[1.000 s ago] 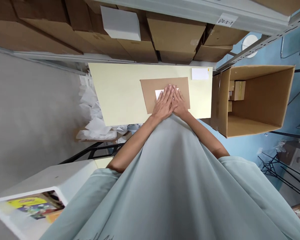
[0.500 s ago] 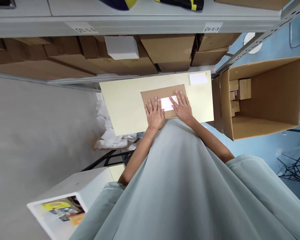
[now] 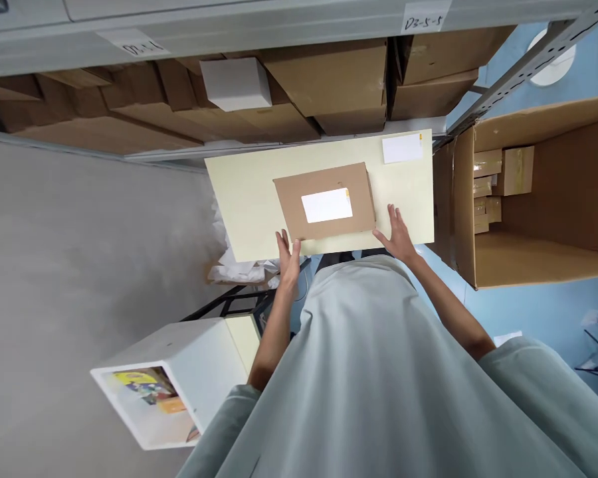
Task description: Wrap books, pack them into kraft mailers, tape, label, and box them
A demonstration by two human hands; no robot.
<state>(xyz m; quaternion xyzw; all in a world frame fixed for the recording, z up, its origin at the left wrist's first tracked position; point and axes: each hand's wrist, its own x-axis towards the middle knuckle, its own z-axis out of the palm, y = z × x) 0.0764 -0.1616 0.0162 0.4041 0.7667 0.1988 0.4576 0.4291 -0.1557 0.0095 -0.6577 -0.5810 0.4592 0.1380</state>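
In the head view a flat brown cardboard box (image 3: 292, 202) lies slightly askew on a pale yellow board (image 3: 244, 199). A white label (image 3: 326, 206) is stuck on the box's upper face. My left hand (image 3: 288, 255) is at the box's near left corner, fingers apart; whether it touches the box I cannot tell. By the near right corner, over the board, is my right hand (image 3: 397, 238), its fingers spread with nothing in them. A second white label, blank (image 3: 402, 148), rests at the board's far right corner.
Behind the board a metal shelf (image 3: 279, 30) holds several brown cartons (image 3: 339, 73) and a white box (image 3: 236, 83). To the right stands a large open carton (image 3: 548, 265) with small boxes (image 3: 515, 171) inside. A white bin (image 3: 194, 358) is at lower left, beside a grey wall (image 3: 104, 252).
Both hands have come off the label and the top of the box, drawing back toward me and apart. The label now shows whole. The camera view has shifted somewhat.
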